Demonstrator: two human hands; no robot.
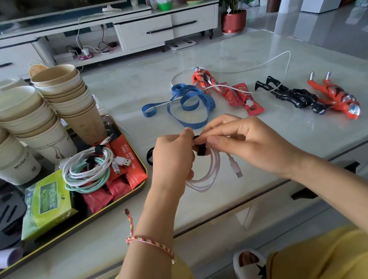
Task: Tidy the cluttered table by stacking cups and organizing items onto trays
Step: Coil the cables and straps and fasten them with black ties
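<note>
You hold a coiled white cable just above the table, near its front edge. Your left hand grips the loops and your right hand pinches a black strap at the coil's top. The tabletop is pale and glossy. At your left a dark, gold-rimmed tray carries stacked paper cups, bundled cables and packets. Farther out lie a blue tape measure and toy figures. Beyond stand a white TV stand and a red plant pot.
</note>
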